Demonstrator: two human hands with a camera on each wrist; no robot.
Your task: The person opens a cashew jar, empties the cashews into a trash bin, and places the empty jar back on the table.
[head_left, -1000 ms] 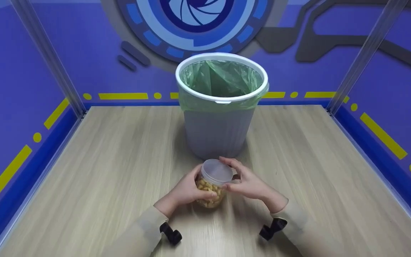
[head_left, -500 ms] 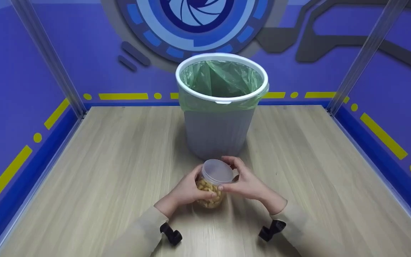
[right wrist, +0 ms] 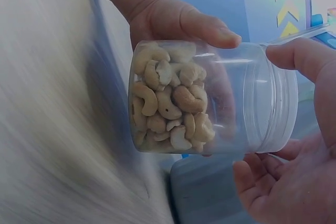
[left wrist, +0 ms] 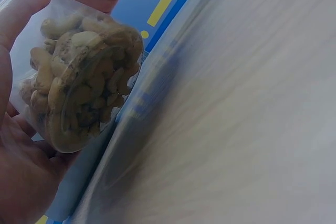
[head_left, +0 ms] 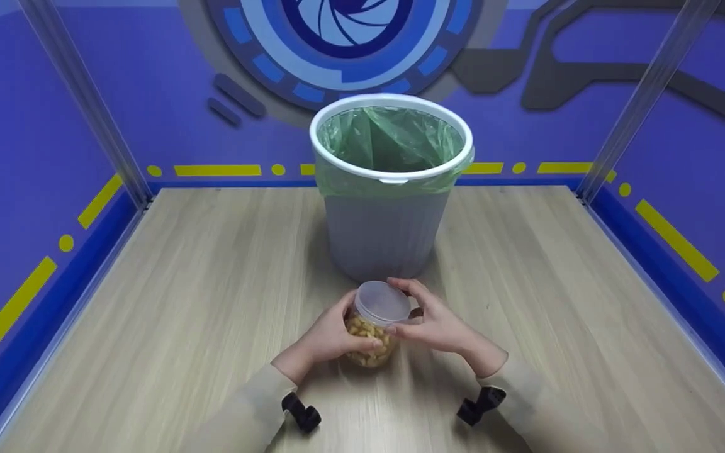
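A clear plastic jar (head_left: pixel 369 354) is partly filled with cashews (right wrist: pixel 170 100) and topped by a translucent screw lid (head_left: pixel 384 303). My left hand (head_left: pixel 326 333) grips the jar's body, its thumb across the near side. On the lid's right side, my right hand (head_left: pixel 443 324) pinches the rim, thumb in front and fingers reaching behind. The left wrist view shows the jar's round base (left wrist: pixel 92 95) tilted and raised off the table. Part of the right hand's fingers is hidden behind the lid in the head view.
A grey trash bin (head_left: pixel 387 233) with a white rim and green liner (head_left: pixel 394 135) stands just beyond the jar. The wooden table (head_left: pixel 211 277) is bounded by blue panels (head_left: pixel 167 94) at the back and both sides.
My right fingers and thumb have shifted slightly round the lid and back over the last second. The left hand and the jar keep almost the same place.
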